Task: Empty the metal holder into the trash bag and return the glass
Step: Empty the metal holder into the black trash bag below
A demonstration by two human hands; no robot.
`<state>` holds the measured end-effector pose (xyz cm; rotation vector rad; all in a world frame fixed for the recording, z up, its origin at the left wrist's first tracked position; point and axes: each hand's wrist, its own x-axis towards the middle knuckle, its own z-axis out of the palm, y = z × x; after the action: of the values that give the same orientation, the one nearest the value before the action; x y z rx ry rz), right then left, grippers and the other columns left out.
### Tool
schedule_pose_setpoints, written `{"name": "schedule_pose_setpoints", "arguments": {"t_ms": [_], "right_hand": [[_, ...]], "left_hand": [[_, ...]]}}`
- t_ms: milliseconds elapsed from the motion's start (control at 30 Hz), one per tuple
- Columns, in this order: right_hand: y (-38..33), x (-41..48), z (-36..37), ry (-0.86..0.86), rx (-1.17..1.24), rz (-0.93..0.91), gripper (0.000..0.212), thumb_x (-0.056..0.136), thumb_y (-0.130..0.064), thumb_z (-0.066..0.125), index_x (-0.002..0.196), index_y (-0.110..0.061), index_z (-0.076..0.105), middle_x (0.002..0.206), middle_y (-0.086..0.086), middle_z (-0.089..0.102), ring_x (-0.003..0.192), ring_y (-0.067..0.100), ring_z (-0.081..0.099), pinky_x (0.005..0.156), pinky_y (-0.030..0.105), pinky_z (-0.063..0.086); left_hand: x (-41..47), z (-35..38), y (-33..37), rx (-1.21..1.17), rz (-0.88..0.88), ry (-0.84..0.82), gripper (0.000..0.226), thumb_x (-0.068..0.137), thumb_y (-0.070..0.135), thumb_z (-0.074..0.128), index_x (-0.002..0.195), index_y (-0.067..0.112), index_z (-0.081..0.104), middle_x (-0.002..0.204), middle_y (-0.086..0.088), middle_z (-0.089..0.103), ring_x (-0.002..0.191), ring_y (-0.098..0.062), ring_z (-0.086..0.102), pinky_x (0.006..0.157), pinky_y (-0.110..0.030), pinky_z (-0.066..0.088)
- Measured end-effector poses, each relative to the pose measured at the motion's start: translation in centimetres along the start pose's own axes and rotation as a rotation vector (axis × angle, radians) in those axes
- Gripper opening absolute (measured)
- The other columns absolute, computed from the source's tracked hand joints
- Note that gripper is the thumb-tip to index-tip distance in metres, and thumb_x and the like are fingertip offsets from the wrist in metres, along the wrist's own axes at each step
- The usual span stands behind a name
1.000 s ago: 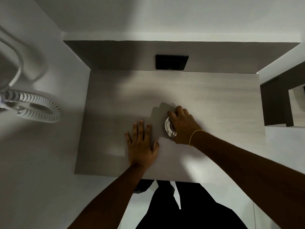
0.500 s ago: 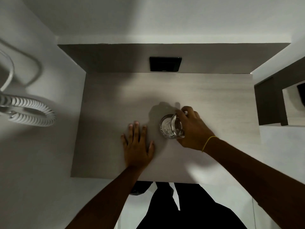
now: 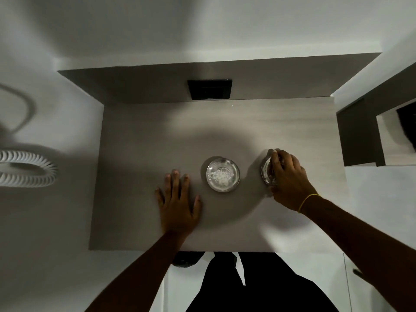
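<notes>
A round metal holder (image 3: pixel 222 174) stands on the pale wooden shelf (image 3: pixel 139 212), with whitish crumpled bits inside it. To its right, my right hand (image 3: pixel 289 179) grips a clear glass (image 3: pixel 266 173) from above; the glass sits at or just above the shelf surface, mostly hidden by my fingers. My left hand (image 3: pixel 177 199) lies flat on the shelf, fingers spread, a little left of the holder and not touching it. No trash bag is in view.
A black wall plate (image 3: pixel 210 89) sits on the back panel above the shelf. A white coiled cord (image 3: pixel 27 168) hangs on the left wall. A dark frame with a mirror (image 3: pixel 380 131) stands at the right. My dark trousers show below the shelf's front edge.
My right hand has lifted the glass off the metal holder and carried it to the right, uncovering the holder. My left hand has stayed flat on the shelf.
</notes>
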<state>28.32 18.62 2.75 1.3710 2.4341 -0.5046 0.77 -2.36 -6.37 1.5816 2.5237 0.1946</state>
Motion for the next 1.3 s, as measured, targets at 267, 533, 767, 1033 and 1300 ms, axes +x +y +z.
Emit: {"name": "schedule_pose_setpoints", "arguments": {"t_ms": [267, 533, 767, 1033, 1300], "right_hand": [[1.2, 0.4, 0.4, 0.022, 0.076, -0.022, 0.106, 0.070, -0.037, 0.080, 0.161, -0.009, 0.034, 0.159, 0.014, 0.035, 0.145, 0.039, 0.037, 0.104, 0.054, 0.052], [-2.4, 2.3, -2.1, 0.103, 0.119, -0.120, 0.086, 0.077, -0.057, 0.068, 0.151, -0.021, 0.044, 0.152, 0.004, 0.047, 0.137, 0.030, 0.047, 0.104, 0.051, 0.047], [-6.9, 7.4, -1.9, -0.128, 0.310, -0.215, 0.045, 0.092, -0.025, 0.063, 0.136, -0.017, 0.055, 0.125, 0.010, 0.062, 0.104, 0.037, 0.068, 0.087, 0.042, 0.054], [-8.7, 8.9, -1.7, -0.194, 0.265, -0.213, 0.045, 0.070, -0.010, 0.075, 0.115, -0.016, 0.069, 0.110, 0.011, 0.074, 0.104, 0.037, 0.070, 0.088, 0.041, 0.058], [-12.3, 3.0, -2.1, -0.135, 0.329, -0.229, 0.056, 0.079, 0.003, 0.063, 0.129, -0.021, 0.068, 0.109, 0.012, 0.074, 0.090, 0.033, 0.073, 0.077, 0.042, 0.064]], "left_hand": [[-0.2, 0.1, -0.1, 0.036, -0.020, -0.019, 0.074, 0.099, 0.056, 0.047, 0.165, 0.024, 0.035, 0.179, -0.011, 0.021, 0.165, -0.035, 0.017, 0.127, -0.065, 0.015], [-0.4, -0.2, 0.0, -0.009, -0.017, 0.005, 0.075, 0.099, 0.054, 0.051, 0.166, 0.025, 0.034, 0.180, -0.008, 0.019, 0.167, -0.031, 0.012, 0.128, -0.066, 0.015], [-0.4, 0.3, -0.2, -0.013, -0.012, 0.024, 0.079, 0.096, 0.051, 0.054, 0.167, 0.026, 0.032, 0.180, -0.008, 0.019, 0.166, -0.032, 0.014, 0.128, -0.066, 0.015], [-0.2, -0.3, 0.1, -0.052, -0.011, 0.016, 0.070, 0.103, 0.053, 0.047, 0.166, 0.025, 0.036, 0.178, -0.009, 0.024, 0.165, -0.031, 0.017, 0.128, -0.065, 0.014], [-3.5, -2.1, -0.9, -0.138, -0.032, -0.046, 0.060, 0.110, 0.041, 0.027, 0.158, 0.012, 0.048, 0.176, -0.013, 0.029, 0.163, -0.034, 0.023, 0.128, -0.066, 0.017]]}}
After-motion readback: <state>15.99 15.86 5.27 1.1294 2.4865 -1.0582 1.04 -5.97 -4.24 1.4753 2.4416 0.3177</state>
